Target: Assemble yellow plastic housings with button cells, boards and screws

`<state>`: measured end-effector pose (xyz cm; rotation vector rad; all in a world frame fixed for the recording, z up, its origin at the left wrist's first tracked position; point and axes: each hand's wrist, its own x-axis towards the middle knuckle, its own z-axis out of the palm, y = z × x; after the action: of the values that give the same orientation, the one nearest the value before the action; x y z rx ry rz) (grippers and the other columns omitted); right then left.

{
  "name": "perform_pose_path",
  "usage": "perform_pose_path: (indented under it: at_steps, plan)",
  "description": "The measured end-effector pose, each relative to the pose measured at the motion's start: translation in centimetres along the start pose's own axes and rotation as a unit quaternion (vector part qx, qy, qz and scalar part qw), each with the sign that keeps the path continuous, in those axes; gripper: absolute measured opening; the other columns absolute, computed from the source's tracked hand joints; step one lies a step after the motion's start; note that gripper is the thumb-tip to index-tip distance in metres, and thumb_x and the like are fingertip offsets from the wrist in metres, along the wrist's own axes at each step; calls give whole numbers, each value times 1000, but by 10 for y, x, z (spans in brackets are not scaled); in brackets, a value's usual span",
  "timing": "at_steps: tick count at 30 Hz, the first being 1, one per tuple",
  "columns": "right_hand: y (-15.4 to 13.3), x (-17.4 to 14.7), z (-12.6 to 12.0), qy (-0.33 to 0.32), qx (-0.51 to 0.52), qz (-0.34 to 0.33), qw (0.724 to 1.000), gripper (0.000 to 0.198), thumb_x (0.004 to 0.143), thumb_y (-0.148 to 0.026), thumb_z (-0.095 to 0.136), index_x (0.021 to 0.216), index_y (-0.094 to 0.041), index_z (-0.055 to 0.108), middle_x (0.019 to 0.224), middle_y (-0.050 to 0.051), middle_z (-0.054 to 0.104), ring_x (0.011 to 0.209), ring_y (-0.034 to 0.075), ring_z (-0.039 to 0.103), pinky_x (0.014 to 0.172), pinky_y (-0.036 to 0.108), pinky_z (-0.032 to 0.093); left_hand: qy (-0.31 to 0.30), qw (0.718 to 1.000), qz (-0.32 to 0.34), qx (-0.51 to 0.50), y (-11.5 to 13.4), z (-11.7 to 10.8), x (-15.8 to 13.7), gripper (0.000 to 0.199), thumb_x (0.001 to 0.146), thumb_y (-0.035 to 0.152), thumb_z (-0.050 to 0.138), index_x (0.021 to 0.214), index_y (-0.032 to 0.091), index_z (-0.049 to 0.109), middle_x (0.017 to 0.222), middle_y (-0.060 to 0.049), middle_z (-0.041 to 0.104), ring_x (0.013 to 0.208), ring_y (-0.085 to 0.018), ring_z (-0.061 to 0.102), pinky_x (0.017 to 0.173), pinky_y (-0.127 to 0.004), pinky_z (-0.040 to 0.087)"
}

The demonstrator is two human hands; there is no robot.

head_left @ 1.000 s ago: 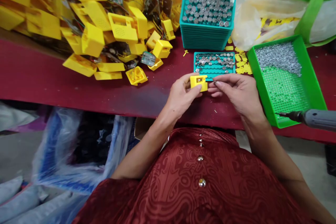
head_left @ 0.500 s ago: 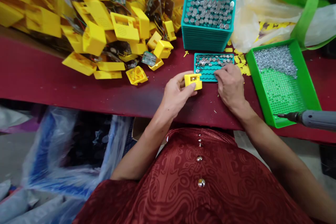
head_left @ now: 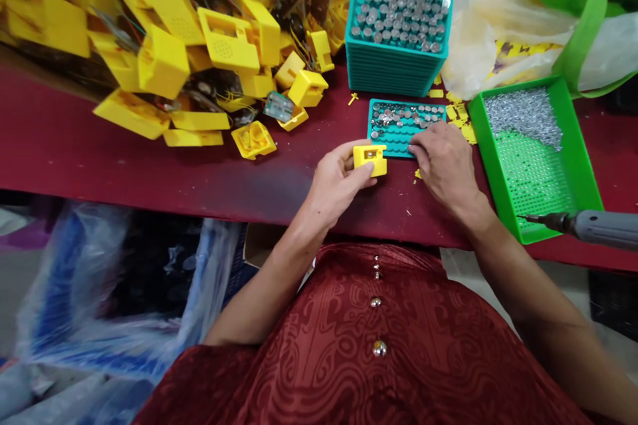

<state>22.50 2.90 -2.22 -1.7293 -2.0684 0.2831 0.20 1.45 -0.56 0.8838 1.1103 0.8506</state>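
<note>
My left hand [head_left: 341,176] is closed round a small yellow plastic housing [head_left: 376,167], its open recess facing up with a metal contact inside. Just beyond it lies a shallow teal tray [head_left: 396,141] with silver button cells [head_left: 399,116] along its far rows; the near rows are mostly bare. My right hand [head_left: 445,159] is at the tray's near right corner, thumb and forefinger pinched together. A bit of silver, apparently a button cell, shows at those fingertips, largely hidden by them.
Behind stands a stack of teal trays [head_left: 393,70] topped with button cells. Yellow housings with wires [head_left: 164,63] are heaped at left. A green basket [head_left: 541,202] of small metal parts is at right, an electric screwdriver [head_left: 598,226] over its near edge. A plastic-lined blue crate [head_left: 74,345] sits below left.
My right hand has shifted slightly toward me and right, its pinched fingertips now at the tray's near edge. A small yellow piece shows beside it. My left hand still holds the yellow housing.
</note>
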Motion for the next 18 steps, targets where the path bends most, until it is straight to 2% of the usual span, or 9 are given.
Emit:
perform_pose_path:
  at_steps: [5,8,12,18]
  plan:
    - [-6,-1,-15,-8,45,13,999,10,92,-20,67,83,-22,73,91,10,72,90,26,63,92,47,53,-6,1000,12,6,-4,2,1,44,86,23,76,129,13,70,121,-13,81,105,-22,80,86,-33,70]
    - [-30,-3,-25,17,155,48,987,8,91,-24,70,85,-23,76,90,6,75,84,21,65,87,41,56,-12,1000,16,11,-5,4,2,44,86,19,74,129,14,70,122,-12,82,107,-21,80,90,-32,68]
    - [-65,-5,-25,-2,262,80,962,10,91,-23,70,86,-21,78,87,2,76,79,16,65,81,33,56,-22,999,40,26,-6,6,2,39,86,18,74,124,15,71,124,-11,83,107,-20,79,94,-32,66]
    - [-77,-5,-13,11,253,95,963,9,85,-18,68,78,-19,72,81,1,74,77,15,64,77,32,49,2,988,88,124,-8,10,-2,39,89,21,72,128,16,71,125,-12,82,107,-21,78,94,-33,61]
